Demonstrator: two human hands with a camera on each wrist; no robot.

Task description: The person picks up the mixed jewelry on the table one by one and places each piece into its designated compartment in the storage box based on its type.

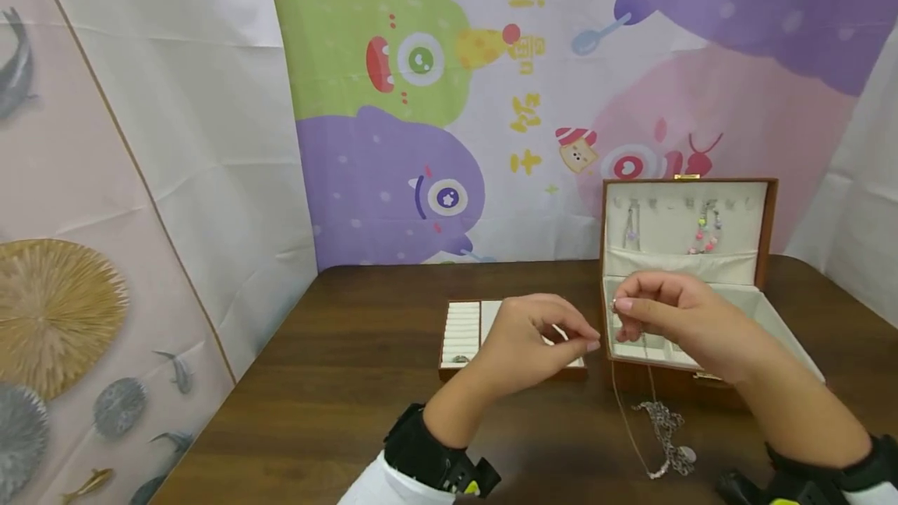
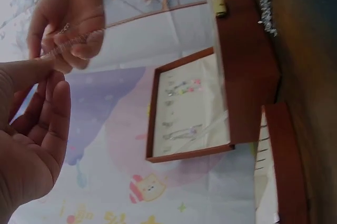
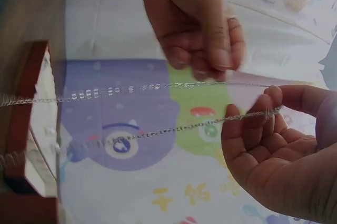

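Head view: the right hand pinches a thin silver metal chain necklace, hanging in 2 strands before an open brown, white-lined jewellery box. The left hand brings thumb and fingertips together; whether round anything, I cannot tell.

Left wrist view: a colourful bead bracelet hangs inside the lid.

Right wrist view: 2 necklace strands leave the right hand's fingers.

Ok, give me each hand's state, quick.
Left hand: near a pinch; cannot tell whether it is closed on anything.
Right hand: closed, holding a silver chain.
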